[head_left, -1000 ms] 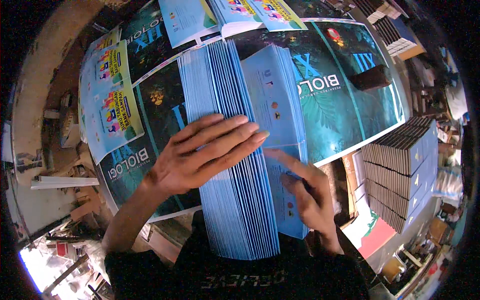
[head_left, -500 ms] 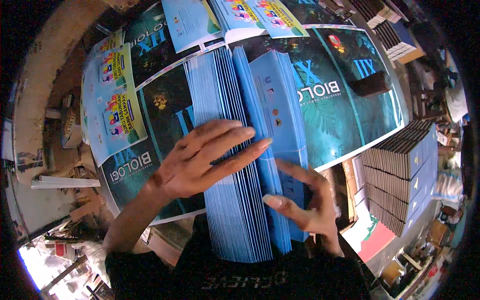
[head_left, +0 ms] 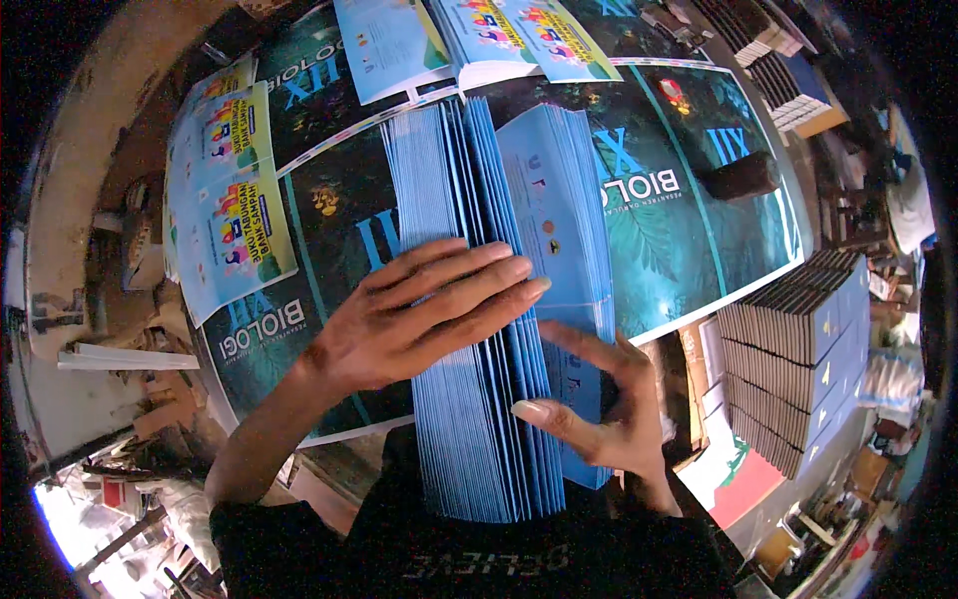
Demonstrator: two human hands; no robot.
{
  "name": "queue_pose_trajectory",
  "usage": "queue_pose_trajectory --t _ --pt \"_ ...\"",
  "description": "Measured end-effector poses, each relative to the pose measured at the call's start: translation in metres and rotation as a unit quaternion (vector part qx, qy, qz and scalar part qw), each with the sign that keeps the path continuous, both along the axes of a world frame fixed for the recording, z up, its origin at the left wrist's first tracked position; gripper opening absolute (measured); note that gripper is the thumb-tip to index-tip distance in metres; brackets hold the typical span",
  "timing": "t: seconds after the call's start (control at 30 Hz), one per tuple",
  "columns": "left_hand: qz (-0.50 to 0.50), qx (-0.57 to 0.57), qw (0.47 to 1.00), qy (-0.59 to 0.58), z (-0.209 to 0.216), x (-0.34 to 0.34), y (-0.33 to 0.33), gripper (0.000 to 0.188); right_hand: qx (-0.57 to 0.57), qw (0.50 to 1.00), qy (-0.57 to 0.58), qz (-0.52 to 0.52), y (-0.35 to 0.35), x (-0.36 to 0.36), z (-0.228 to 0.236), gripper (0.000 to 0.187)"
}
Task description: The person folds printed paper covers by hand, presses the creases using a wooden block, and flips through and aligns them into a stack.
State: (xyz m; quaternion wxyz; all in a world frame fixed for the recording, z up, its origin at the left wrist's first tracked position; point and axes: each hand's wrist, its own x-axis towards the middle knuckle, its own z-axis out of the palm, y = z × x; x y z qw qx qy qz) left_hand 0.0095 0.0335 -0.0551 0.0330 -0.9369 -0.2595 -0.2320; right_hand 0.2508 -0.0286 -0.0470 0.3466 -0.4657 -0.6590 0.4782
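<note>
— Blue sheets (head_left: 469, 399), fanned in one long stack, run from just in front of the person's chest away across the printed covers. How is the left hand (head_left: 419, 319) set?

— Flat, palm down, across the fan's middle. Its fingers (head_left: 479, 270) are stretched out and close together, pointing right, pressing on the sheet edges rather than clasping anything. The forearm comes in from the lower left.

— And the right hand (head_left: 609, 409)?

— Just beside the fan's right edge, nearer the body. Its thumb (head_left: 544, 414) points left onto the sheet edges, and the other fingers are loosely spread and curl around the flat right-hand part of the stack (head_left: 559, 230), holding its side. The two hands are near each other but apart.

— How many stacks?

— One fanned run, too many sheets to count. Under it lies a large dark teal printed cover sheet (head_left: 679, 230), with more overlapping it. On the left, one yellow and blue sheet (head_left: 235, 220) is plain. At the far top edge, three light blue sheets (head_left: 479, 40). On the right, one block of stacked books (head_left: 798, 359), and a small dark object (head_left: 740, 176) resting on the teal cover.
</note>
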Motion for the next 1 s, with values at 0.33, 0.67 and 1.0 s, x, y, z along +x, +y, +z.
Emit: queue_pose_trajectory --t 0.33,0.67,1.0 --pt "0.007 0.070 0.997 -0.045 -0.018 -0.004 -0.001 0.042 -0.065 0.992 0.079 -0.068 -0.009 0.003 -0.015 0.042" --pt "-0.019 0.019 1.000 0.005 -0.003 0.001 0.004 0.043 -0.008 0.999 0.001 -0.033 -0.004 -0.004 -0.003 0.061" --pt "0.009 0.095 0.993 -0.065 -0.024 -0.004 -0.002 0.041 0.040 0.977 0.120 -0.174 -0.009 -0.017 -0.012 0.044"
